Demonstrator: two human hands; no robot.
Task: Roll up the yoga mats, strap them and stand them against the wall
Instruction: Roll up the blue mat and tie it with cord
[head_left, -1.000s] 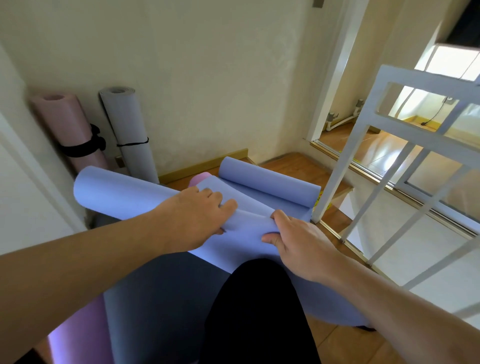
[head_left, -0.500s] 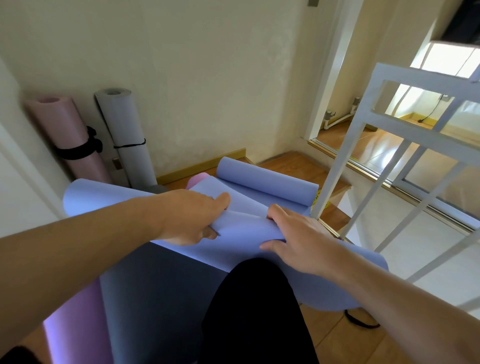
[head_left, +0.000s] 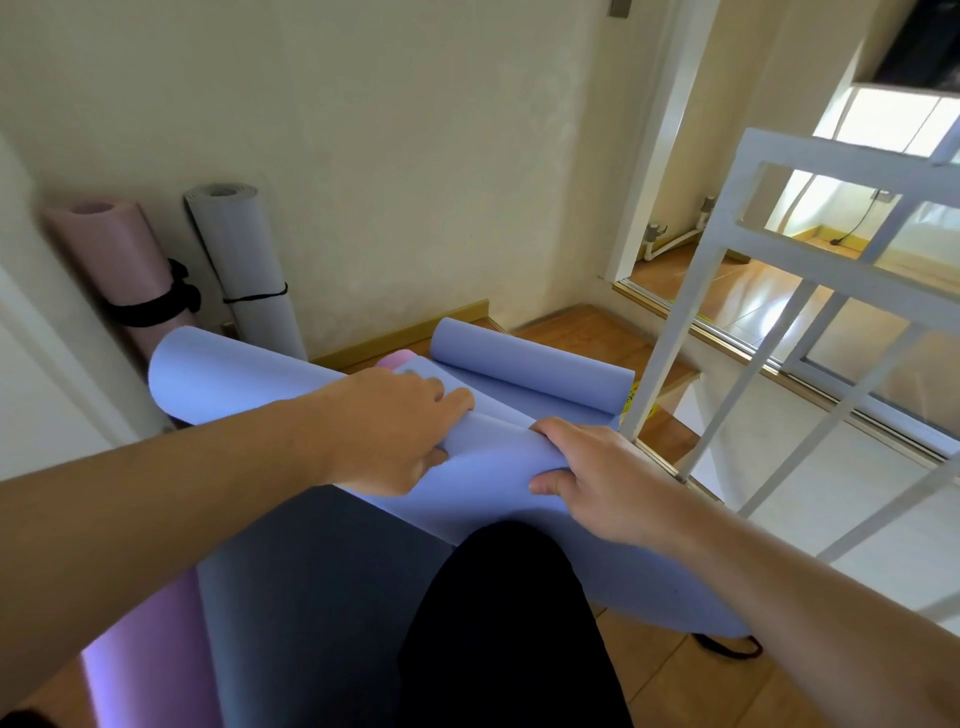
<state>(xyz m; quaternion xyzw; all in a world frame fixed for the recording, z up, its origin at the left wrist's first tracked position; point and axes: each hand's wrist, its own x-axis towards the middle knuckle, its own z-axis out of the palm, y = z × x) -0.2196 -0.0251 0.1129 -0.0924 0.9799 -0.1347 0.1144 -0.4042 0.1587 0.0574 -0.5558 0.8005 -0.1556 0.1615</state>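
Here, in the head view, the soft periwinkle-blue foam yoga mat (head_left: 498, 462) lies across the person's lap above a dark grey mat (head_left: 311, 587). The left hand (head_left: 387, 431) and right hand (head_left: 597, 478) pinch its folded edge. It appears light, pliable and springy; grip near both ends for an even roll.

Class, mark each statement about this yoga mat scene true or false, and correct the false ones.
1. Both hands hold the blue mat. True: the left hand and right hand each have a grip on it.
2. Two rolled mats stand against the wall. True: a pink mat and a grey mat.
3. The standing mats have no straps. False: each has a black strap round it.
4. The blue mat is fully rolled. False: only its far end is curled.
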